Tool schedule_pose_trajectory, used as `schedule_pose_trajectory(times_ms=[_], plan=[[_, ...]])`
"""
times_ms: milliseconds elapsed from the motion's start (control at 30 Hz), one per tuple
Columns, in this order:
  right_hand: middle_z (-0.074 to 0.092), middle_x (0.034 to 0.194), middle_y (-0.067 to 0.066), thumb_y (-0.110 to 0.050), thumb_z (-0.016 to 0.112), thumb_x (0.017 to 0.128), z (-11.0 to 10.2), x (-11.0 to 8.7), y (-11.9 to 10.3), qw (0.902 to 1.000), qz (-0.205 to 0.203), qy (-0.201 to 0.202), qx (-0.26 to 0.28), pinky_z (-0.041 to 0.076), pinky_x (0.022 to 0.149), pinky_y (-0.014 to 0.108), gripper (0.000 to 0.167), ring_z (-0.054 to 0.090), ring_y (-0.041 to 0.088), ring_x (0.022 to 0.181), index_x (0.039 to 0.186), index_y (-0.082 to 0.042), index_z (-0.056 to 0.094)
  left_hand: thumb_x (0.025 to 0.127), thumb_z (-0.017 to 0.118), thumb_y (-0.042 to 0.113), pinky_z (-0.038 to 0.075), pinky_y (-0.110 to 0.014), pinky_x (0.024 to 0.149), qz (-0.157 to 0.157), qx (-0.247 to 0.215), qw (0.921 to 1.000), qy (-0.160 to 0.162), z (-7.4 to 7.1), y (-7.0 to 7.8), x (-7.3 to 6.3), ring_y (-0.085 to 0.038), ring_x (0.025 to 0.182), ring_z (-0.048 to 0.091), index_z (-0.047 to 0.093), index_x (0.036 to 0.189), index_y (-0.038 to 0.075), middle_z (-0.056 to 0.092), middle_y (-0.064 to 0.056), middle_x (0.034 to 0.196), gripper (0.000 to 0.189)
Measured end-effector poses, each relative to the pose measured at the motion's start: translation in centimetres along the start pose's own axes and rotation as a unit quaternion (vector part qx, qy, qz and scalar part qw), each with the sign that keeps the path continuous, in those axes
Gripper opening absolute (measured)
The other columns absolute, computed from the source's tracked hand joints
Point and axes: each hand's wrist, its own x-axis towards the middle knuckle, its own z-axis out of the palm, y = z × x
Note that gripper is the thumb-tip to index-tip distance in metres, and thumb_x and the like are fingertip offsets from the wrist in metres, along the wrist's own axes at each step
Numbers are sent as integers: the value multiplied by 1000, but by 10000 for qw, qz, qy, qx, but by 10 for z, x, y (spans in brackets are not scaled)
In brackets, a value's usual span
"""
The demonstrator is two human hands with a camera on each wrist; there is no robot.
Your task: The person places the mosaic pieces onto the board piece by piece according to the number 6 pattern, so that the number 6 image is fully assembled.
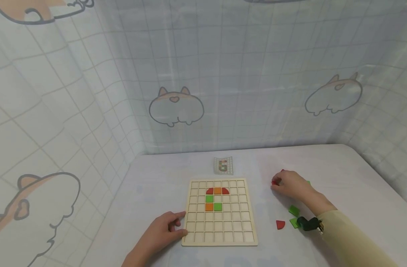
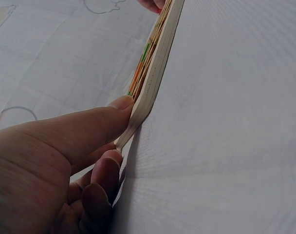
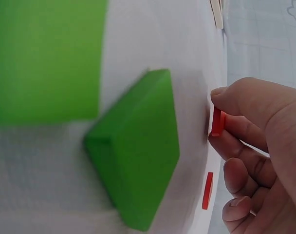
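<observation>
At the left edge of a pale wooden grid board rests my left hand, its thumb and forefinger touching the rim. In the left wrist view the thumb lies at the board's corner, other fingers curled below. Green, orange and red tiles fill several upper cells; the top row has an orange square between two red quarter-round tiles. Right of the board, my right hand pinches a small red tile between thumb and finger; its full outline is hidden.
Another red tile lies near the right fingers. Loose green tiles and a red quarter-round tile lie nearer the front. Behind the board is a small pattern card. Printed curtain walls close off the back and sides.
</observation>
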Motion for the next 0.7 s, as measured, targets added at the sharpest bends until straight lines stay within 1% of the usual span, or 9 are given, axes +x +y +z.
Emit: schedule_pose_trajectory(times_ms=[100,333,567,700], plan=[[67,87,-1,-19,79,84,0,-1,-1,10000,-51,32,9,53,77,41,20,60,17,80,97,-5,74,80,78,51,41,-25,60,1,31,10000,13,0,0,0,-7,71,49,65,133,14,54,10,88,66],[67,88,-3,-18,78,84,1,-2,-6,10000,11,53,72,53,76,40,17,60,17,82,98,-8,75,80,78,51,40,-25,60,-4,75,10000,-6,0,0,0,-7,71,49,65,133,14,54,10,88,66],[67,88,-5,-20,79,85,-1,-4,-19,9999,-20,8,119,51,74,37,18,57,15,80,99,-10,75,80,78,52,40,-25,59,13,74,10000,0,1,-1,0,-6,71,49,65,133,14,54,11,87,66],[67,87,-5,-19,79,84,0,-7,-28,9997,-143,38,203,52,76,37,18,58,14,80,99,-9,75,80,78,51,41,-25,59,20,46,10000,18,0,-1,0,-6,70,49,65,133,14,55,11,87,66]])
